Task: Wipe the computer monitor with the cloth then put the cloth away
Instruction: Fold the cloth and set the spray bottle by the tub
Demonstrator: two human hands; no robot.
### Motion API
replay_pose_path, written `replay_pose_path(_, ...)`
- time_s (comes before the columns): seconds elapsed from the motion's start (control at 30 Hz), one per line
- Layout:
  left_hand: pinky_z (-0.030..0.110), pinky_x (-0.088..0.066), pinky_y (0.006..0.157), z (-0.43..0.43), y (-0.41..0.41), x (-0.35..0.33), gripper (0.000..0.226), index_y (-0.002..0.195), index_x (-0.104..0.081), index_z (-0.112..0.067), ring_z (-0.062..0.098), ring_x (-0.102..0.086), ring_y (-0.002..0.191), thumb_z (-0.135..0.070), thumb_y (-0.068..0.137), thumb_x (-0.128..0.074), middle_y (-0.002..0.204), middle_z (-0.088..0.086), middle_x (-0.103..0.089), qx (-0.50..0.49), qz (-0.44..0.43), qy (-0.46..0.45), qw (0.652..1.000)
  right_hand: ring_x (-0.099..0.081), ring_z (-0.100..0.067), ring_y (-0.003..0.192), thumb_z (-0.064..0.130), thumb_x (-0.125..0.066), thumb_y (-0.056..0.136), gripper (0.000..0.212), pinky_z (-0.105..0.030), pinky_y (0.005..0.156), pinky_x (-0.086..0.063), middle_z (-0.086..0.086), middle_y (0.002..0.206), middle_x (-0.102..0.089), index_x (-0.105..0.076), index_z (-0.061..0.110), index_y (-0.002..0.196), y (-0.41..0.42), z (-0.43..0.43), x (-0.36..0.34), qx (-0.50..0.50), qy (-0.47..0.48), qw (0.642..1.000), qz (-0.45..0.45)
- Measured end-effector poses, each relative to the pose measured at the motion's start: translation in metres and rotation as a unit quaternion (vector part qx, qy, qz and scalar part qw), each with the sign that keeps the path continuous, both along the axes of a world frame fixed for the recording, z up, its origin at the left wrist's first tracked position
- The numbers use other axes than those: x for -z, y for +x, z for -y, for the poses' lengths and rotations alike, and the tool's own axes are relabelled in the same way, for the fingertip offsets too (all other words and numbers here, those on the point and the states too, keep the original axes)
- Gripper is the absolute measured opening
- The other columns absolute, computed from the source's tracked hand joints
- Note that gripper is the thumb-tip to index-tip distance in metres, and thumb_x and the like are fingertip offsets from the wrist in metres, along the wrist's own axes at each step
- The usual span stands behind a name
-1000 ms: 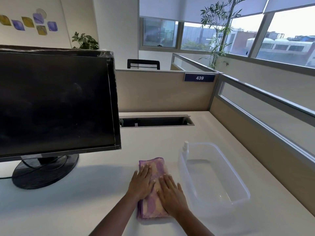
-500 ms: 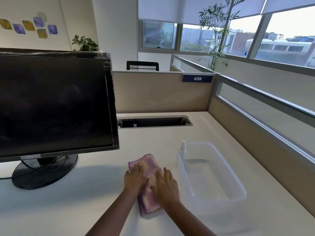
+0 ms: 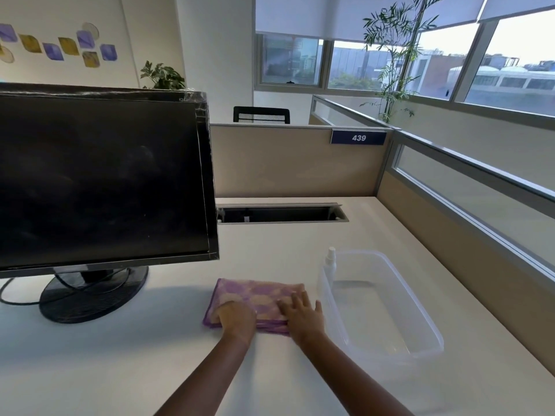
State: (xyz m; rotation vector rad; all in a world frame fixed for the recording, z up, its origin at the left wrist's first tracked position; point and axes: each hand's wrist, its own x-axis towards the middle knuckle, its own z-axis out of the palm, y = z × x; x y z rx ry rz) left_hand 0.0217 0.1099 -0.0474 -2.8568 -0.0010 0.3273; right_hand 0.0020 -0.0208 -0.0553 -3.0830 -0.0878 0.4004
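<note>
White desk (image 3: 285,238): monitor (image 3: 102,181), folded cloth (image 3: 258,295), clear tub (image 3: 387,307), spray bottle (image 3: 330,262).

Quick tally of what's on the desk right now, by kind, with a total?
Monitor: 1
Cloth: 1, folded, under left hand and right hand
Spray bottle: 1
Clear tub: 1
Total: 4

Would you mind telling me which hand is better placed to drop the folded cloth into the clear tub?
Probably the right hand: it rests on the cloth end beside the tub.
</note>
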Motion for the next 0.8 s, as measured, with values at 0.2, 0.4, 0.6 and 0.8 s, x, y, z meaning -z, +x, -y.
replay_pose_path(0.2,0.040,-0.054,0.085,-0.002,-0.002,-0.005,0.039,0.120,-0.058,-0.009,0.030,-0.058,0.113,-0.023,0.099,-0.029,0.124,0.010,-0.061,0.031,0.004,-0.020,0.999,-0.031,-0.020,0.137,0.010,-0.039,0.095,0.041,-0.038,0.104,-0.039,-0.009,0.144,-0.035,-0.044,0.018,0.134,0.001,0.011,-0.030,-0.016,0.125,0.988,0.093)
replay_pose_path(0.4,0.032,-0.043,0.094,-0.001,0.007,-0.013,0.037,0.116,-0.058,-0.009,0.025,-0.054,0.114,-0.029,0.096,-0.033,0.121,0.010,-0.061,0.060,0.100,-0.077,0.990,-0.050,-0.024,0.113,0.006,-0.044,0.094,0.033,-0.038,0.084,-0.053,-0.010,0.124,-0.053,-0.057,0.012,0.123,0.018,0.052,-0.080,0.051,0.206,0.907,0.365)
replay_pose_path(0.6,0.042,-0.029,0.107,0.017,0.012,-0.020,0.047,0.134,-0.031,-0.004,0.033,-0.020,0.139,-0.031,0.095,-0.032,0.141,0.017,-0.037,0.108,0.139,-0.128,0.976,-0.049,-0.032,0.118,0.023,-0.055,0.093,0.037,-0.039,0.094,-0.045,-0.018,0.130,-0.047,-0.052,0.008,0.126,0.039,0.083,-0.077,0.165,0.257,0.915,0.264)
replay_pose_path(0.8,0.036,-0.034,0.104,0.034,0.011,-0.028,0.046,0.134,-0.034,-0.008,0.027,-0.028,0.134,-0.031,0.094,-0.035,0.137,0.012,-0.043,0.146,0.158,-0.193,0.957,-0.057,-0.026,0.095,0.016,-0.054,0.093,0.028,-0.026,0.078,-0.039,-0.018,0.112,-0.060,-0.059,0.002,0.116,0.037,0.090,-0.063,0.198,0.352,0.876,0.263)
